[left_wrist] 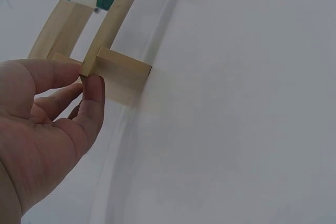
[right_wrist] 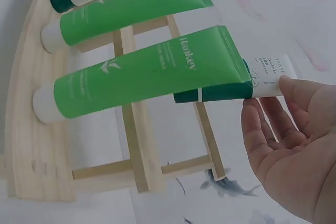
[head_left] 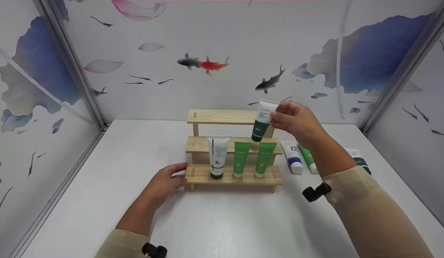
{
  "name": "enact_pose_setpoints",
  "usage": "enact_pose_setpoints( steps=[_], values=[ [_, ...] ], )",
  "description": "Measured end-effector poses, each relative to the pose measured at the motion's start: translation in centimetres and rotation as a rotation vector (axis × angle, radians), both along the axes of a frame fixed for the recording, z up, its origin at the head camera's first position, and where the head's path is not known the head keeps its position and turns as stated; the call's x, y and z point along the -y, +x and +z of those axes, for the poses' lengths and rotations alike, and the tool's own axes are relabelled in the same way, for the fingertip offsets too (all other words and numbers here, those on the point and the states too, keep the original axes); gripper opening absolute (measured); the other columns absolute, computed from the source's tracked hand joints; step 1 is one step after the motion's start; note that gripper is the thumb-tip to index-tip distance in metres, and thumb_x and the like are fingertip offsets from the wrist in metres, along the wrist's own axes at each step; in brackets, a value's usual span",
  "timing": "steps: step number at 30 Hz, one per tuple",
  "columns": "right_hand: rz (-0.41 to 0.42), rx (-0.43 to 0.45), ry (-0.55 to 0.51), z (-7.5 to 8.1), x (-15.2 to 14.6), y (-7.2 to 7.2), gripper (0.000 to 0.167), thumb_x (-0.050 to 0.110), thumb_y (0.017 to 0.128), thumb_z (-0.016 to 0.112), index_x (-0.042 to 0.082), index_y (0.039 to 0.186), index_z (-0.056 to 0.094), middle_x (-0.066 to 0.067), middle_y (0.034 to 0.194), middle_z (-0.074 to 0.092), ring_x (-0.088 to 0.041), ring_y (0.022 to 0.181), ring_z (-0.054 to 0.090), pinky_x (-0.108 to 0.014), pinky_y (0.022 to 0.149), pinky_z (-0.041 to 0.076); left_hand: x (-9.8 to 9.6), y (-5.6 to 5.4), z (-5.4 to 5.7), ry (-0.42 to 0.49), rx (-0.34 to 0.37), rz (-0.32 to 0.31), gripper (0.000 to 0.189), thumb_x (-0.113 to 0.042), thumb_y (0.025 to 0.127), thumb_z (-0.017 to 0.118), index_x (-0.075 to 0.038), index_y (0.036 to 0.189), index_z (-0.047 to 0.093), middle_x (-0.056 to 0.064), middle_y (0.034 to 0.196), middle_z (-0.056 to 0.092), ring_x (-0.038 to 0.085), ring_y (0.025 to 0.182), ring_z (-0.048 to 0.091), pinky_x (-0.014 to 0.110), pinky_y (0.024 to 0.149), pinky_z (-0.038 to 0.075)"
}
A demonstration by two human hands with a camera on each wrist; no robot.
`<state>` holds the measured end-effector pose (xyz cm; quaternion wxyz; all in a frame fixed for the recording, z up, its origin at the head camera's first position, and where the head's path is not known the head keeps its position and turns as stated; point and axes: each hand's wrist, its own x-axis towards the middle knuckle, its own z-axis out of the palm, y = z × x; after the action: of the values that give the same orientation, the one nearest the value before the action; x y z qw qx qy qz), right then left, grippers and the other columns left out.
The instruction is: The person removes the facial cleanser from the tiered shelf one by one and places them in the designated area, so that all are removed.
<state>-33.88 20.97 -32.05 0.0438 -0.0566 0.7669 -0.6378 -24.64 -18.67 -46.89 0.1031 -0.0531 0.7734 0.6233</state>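
A three-step wooden rack [head_left: 200, 173] stands on the white table. My left hand [head_left: 167, 183] pinches the left end of its lowest step between thumb and fingers, plain in the left wrist view, where the rack's end [left_wrist: 123, 66] shows. In my right hand [head_left: 299, 120] is a white and dark-green squeeze tube [head_left: 264, 118], pinched by its flat white end. Its dark cap points down over the middle step, and I cannot tell whether it touches. Upright on the lowest step are a white tube with a dark cap [head_left: 218, 154] and two green tubes, one mid-step [head_left: 241, 157], one to its right [head_left: 265, 157].
On the table right of the rack lie a white and blue tube [head_left: 292, 156], a green tube [head_left: 307, 157] partly behind my right hand, and a white and dark-green tube [head_left: 358, 161] beyond my forearm. Printed wall panels [head_left: 215, 32] enclose the table at the back and sides.
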Motion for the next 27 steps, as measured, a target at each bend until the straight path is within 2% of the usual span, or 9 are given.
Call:
enact_pose_setpoints(
  steps=[3, 8, 16, 27],
  values=[
    [-0.044, -0.001, -0.023, -0.6, -1.1, 0.3, 0.038, 0.032, 0.099, 0.077, 0.015, 0.132, 0.067, -0.004, 0.126, 0.07, -0.022, 0.116, 0.072, -0.026, 0.098, 0.062, 0.0, 0.0, 0.0, 0.001, 0.003, -0.001, 0.06, 0.0, 0.098, 0.069, -0.013, 0.155, 0.057, 0.012, 0.165, 0.05, 0.03, 0.143, 0.059, 0.04, 0.107, 0.056],
    [-0.105, 0.008, -0.079, -1.3, -3.1, 1.1, 0.046, 0.036, 0.098, 0.078, 0.018, 0.137, 0.064, -0.003, 0.131, 0.066, -0.022, 0.12, 0.069, -0.023, 0.098, 0.061, 0.0, 0.0, 0.1, -0.006, 0.011, -0.002, 0.06, -0.001, 0.098, 0.068, -0.014, 0.155, 0.057, 0.011, 0.165, 0.05, 0.03, 0.143, 0.059, 0.042, 0.108, 0.055],
    [-0.141, -0.021, -0.243, -2.6, -5.3, 2.7, 0.055, 0.035, 0.094, 0.081, 0.015, 0.141, 0.061, -0.002, 0.133, 0.062, -0.023, 0.124, 0.066, -0.022, 0.096, 0.061, 0.0, 0.1, 0.2, -0.004, 0.01, -0.001, 0.058, -0.002, 0.099, 0.068, -0.013, 0.155, 0.057, 0.011, 0.165, 0.05, 0.03, 0.142, 0.059, 0.042, 0.108, 0.055],
    [-0.202, -0.043, -0.243, -5.5, -8.1, 5.2, 0.056, 0.037, 0.097, 0.078, 0.016, 0.144, 0.059, 0.002, 0.137, 0.061, -0.019, 0.124, 0.065, -0.021, 0.095, 0.061, 0.1, -0.3, -0.3, -0.006, -0.002, 0.008, 0.058, -0.001, 0.098, 0.068, -0.013, 0.154, 0.058, 0.012, 0.166, 0.049, 0.029, 0.139, 0.062, 0.038, 0.106, 0.055]
  ],
)
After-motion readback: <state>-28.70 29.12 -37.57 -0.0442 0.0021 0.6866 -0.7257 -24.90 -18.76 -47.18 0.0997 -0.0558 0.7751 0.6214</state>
